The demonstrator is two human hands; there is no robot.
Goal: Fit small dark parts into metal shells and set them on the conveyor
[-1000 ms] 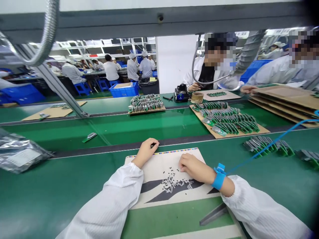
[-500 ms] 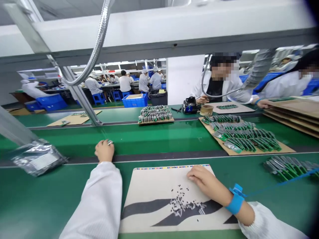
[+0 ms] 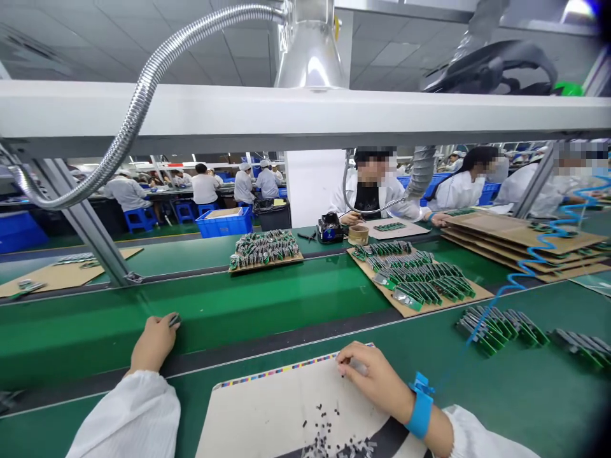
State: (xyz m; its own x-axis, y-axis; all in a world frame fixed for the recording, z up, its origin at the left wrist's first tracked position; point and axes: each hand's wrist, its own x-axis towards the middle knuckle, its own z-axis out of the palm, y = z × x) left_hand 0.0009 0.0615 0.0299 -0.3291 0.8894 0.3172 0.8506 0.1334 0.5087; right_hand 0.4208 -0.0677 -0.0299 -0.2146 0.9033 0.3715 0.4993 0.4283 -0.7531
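Note:
My left hand is over the green belt, its fingers closed around a small grey metal-looking part. Most of that part is hidden by the fingers. My right hand, with a blue band at its wrist, is above the far edge of a pale cardboard sheet. Thumb and forefinger are pinched together, with a tiny black piece showing at their tips. Below that hand, many small black and clear pieces lie scattered on the sheet.
Green circuit boards with metal parts stand in rows on a cardboard tray and in a pile. More boards lie at right. A coiled blue cord crosses there. A co-worker sits opposite. A shelf beam spans overhead.
The view has turned right and tilted up, so the scene sits further left and lower. My left hand still grips the grey part. A black piece now shows at my right fingertips.

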